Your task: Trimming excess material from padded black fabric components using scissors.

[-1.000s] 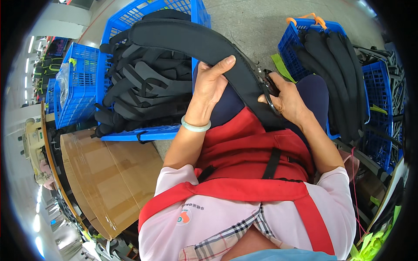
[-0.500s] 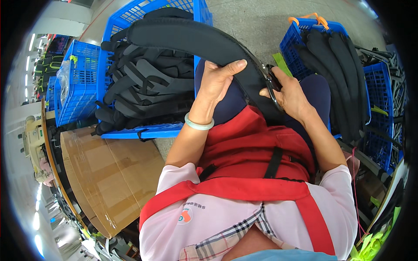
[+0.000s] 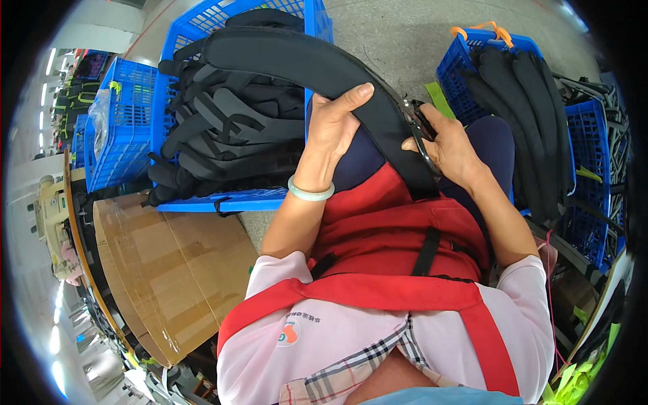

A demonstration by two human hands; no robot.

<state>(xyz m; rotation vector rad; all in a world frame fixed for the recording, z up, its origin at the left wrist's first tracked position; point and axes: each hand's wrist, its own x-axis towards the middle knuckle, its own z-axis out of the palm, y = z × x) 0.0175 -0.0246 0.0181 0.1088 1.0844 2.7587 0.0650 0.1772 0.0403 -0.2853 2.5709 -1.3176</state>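
Note:
A long, curved black padded strap (image 3: 283, 59) arches from over the left basket down to my lap. My left hand (image 3: 333, 128) grips its near edge, thumb on top and the fingers partly hidden. In my right hand (image 3: 451, 145) is a pair of scissors (image 3: 417, 127) with dark handles. The blades lie along the strap's right edge, pointing away from me; whether they are cutting into it I cannot tell. The strap's lower end rests on my red apron (image 3: 378, 196).
A blue basket (image 3: 317, 20) heaped with black and grey padded straps stands at left. Another blue basket (image 3: 451, 64) at right holds long black straps (image 3: 526, 108). A cardboard sheet (image 3: 169, 263) lies at lower left. More blue crates (image 3: 121, 128) stand at both sides.
My left hand has moved slightly up and left with its thumb. The scissors and my right hand are almost where they were, still at the strap's right edge.

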